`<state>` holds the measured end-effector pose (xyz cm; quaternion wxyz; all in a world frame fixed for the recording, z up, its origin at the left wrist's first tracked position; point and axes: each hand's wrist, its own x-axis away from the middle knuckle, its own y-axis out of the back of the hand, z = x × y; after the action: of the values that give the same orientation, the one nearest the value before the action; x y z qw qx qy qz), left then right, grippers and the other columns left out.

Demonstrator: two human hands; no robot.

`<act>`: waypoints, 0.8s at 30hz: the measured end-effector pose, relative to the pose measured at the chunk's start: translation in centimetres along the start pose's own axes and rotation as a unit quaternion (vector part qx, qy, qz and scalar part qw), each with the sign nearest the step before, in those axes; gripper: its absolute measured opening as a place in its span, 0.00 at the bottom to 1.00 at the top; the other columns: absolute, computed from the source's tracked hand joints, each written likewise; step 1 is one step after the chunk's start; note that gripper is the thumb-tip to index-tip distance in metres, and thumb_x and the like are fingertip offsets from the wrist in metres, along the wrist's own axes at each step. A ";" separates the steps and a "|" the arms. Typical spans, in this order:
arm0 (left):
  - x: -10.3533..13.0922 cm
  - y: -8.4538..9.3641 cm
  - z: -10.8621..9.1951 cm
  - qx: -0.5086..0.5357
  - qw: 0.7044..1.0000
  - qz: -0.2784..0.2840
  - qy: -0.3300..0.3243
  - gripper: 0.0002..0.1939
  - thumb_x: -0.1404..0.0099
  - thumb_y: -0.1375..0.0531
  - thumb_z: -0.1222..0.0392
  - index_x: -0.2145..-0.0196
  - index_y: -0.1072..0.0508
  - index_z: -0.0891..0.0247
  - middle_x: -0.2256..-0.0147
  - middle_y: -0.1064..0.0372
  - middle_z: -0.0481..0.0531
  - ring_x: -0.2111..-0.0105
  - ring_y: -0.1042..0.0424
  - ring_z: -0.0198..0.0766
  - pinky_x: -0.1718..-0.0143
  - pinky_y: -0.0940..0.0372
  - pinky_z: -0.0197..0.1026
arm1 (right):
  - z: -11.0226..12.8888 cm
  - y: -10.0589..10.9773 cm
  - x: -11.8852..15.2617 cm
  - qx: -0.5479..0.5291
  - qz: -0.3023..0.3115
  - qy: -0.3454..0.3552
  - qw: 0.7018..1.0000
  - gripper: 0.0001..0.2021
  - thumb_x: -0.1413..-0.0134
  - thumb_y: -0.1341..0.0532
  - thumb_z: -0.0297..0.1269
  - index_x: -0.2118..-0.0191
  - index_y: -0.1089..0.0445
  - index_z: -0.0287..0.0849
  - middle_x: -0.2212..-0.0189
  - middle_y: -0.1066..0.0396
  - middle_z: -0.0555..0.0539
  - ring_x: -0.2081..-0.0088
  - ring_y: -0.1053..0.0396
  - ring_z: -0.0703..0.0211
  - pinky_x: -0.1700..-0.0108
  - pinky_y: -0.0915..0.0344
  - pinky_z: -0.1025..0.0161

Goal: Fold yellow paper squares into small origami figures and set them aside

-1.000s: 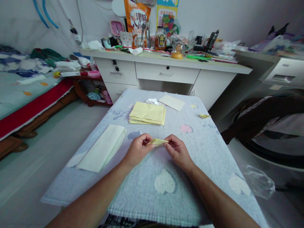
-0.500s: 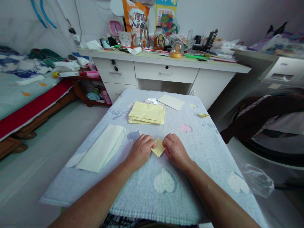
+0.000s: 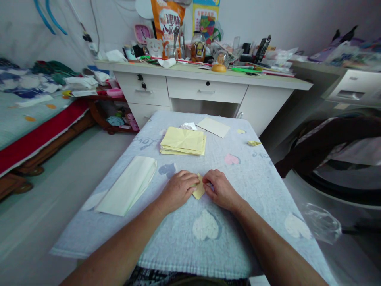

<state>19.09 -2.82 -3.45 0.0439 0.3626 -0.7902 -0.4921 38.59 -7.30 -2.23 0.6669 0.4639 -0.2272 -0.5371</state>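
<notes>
**Bare hands work a small square of yellow paper on a heart-patterned cloth**

At far left, a bed [image 3: 31, 115] with a red side stands well to the left of the yellow paper stack [image 3: 183, 141], the landmark on the cloth-covered surface [image 3: 244, 222]. Long, pale folded sheets [image 3: 127, 184] lie in front and to the left of the stack, apart from it. Directly in front of the stack, the left hand [image 3: 180, 187] lies palm down, fairly wide, its fingers extended over the folded yellow paper [image 3: 199, 192]. That paper sits in front of the stack and slightly to its right, partly covered by the fingers, a corner pointing toward the wearer. A crumpled white piece [image 3: 188, 126] lies just behind the stack, and beyond it stands a white drawer cabinet [image 3: 208, 90] with a cluttered top. A pale card [image 3: 213, 127] rests behind and to the right of the stack. In front and to the right, the right hand [image 3: 218, 188] holds its fingers bent at the paper's right edge; whether they pinch it, one cannot tell. Farther right of the stack, near the surface's edge, is a small folded yellow piece [image 3: 254, 143]. A clear plastic bag [image 3: 321, 222] appears far to the stack's front right, with a washing machine [image 3: 354, 89] at far right.
</notes>
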 end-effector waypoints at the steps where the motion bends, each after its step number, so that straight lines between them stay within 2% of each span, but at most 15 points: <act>1: 0.0 -0.1 0.0 -0.006 1.000 0.003 0.003 0.14 0.38 0.42 0.66 0.53 0.29 0.59 0.51 0.30 0.52 0.51 0.36 0.44 0.48 0.41 0.48 | 0.0 -0.1 0.0 -0.002 -0.005 -0.007 1.000 0.04 0.45 0.44 0.30 0.64 0.34 0.40 0.67 0.34 0.46 0.63 0.40 0.56 0.58 0.45 0.60; 9: 0.0 -0.5 0.1 -0.077 0.996 0.013 0.041 0.22 0.38 0.41 0.62 0.45 0.34 0.58 0.43 0.36 0.53 0.44 0.42 0.46 0.44 0.44 0.51 | -0.3 -0.7 0.0 0.020 -0.020 -0.021 0.999 0.15 0.48 0.38 0.35 0.52 0.32 0.41 0.59 0.37 0.42 0.57 0.42 0.51 0.54 0.44 0.55; 13: 0.2 -0.6 -0.1 -0.115 0.992 0.013 0.058 0.20 0.36 0.42 0.60 0.46 0.34 0.57 0.42 0.39 0.52 0.42 0.44 0.47 0.44 0.45 0.52 | -0.4 -0.6 0.1 0.024 -0.021 -0.018 0.999 0.18 0.47 0.38 0.34 0.49 0.32 0.44 0.56 0.38 0.42 0.54 0.43 0.50 0.51 0.44 0.53; 24: 0.8 -0.3 -0.5 -0.193 0.977 0.014 0.086 0.23 0.36 0.41 0.54 0.44 0.35 0.52 0.40 0.40 0.49 0.42 0.43 0.47 0.46 0.43 0.53 | -0.2 -0.3 0.3 0.101 0.028 -0.031 0.994 0.21 0.41 0.42 0.40 0.42 0.36 0.52 0.48 0.40 0.42 0.49 0.44 0.47 0.47 0.46 0.50</act>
<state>18.87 -3.75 -3.71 0.1879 0.3771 -0.6790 -0.6012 38.67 -7.45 -2.68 0.6242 0.5052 -0.3139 -0.5066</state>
